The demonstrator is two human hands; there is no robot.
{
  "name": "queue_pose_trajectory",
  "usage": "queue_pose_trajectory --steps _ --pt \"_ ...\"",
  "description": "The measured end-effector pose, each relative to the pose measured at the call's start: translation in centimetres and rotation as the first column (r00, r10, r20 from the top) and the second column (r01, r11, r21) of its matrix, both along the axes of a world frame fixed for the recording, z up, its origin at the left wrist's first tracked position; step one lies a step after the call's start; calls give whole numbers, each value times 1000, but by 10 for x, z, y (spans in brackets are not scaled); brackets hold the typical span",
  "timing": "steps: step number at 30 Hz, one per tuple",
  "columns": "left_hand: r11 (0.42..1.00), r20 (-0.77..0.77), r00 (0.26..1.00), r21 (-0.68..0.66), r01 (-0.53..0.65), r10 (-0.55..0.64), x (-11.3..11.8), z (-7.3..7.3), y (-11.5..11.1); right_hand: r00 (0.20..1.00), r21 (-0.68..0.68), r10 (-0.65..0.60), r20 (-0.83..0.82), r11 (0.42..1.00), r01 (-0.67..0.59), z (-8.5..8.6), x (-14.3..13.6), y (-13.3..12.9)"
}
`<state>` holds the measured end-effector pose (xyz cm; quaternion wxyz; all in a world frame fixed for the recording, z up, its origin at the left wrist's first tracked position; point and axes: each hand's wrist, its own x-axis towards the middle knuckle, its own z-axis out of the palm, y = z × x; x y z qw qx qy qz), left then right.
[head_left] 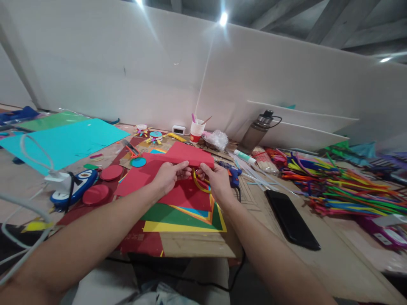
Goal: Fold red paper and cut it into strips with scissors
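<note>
A folded sheet of red paper is pinched at its near edge between both hands. My left hand is closed on the left part of that edge, thumb on top. My right hand grips the edge farther right. Below the right fingers hangs a yellow loop that looks like a scissors handle; the rest of it is hidden. Under the hands lies another red sheet, on top of green paper and yellow paper.
Beyond the right hand lies a blue glue gun. A black phone, a dark bottle and many pipe cleaners are at right. Red discs, a blue-and-white power strip and turquoise sheet lie left. Paper cups stand behind.
</note>
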<state>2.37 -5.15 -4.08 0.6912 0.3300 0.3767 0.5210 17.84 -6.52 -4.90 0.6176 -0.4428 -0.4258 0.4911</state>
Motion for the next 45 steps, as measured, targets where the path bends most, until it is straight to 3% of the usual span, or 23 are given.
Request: queue_pose_trajectory --steps 4,13,23,29,35,40,45 --pt "1000 17 1000 -20 -4 4 1 0 -1 998 -32 57 9 998 -57 -1 -5 -2" --pt "998 26 1000 -64 12 -11 1 1 -1 999 10 -32 -12 999 32 -6 -9 -2" --pt "996 49 995 -5 -87 88 -13 2 14 993 -60 -55 -104 997 49 0 -1 0" --pt "986 59 985 6 -165 164 -23 6 22 986 -23 -67 -150 998 64 2 2 1" --pt "981 37 981 24 -193 192 -12 7 11 990 -48 79 -120 995 -86 0 -9 1" --pt "988 30 990 71 -140 138 4 2 -1 996 -47 30 -84 998 -34 -3 -18 2" --pt "980 41 981 52 -192 190 -2 3 3 995 -54 3 -99 998 -9 -3 -15 1"
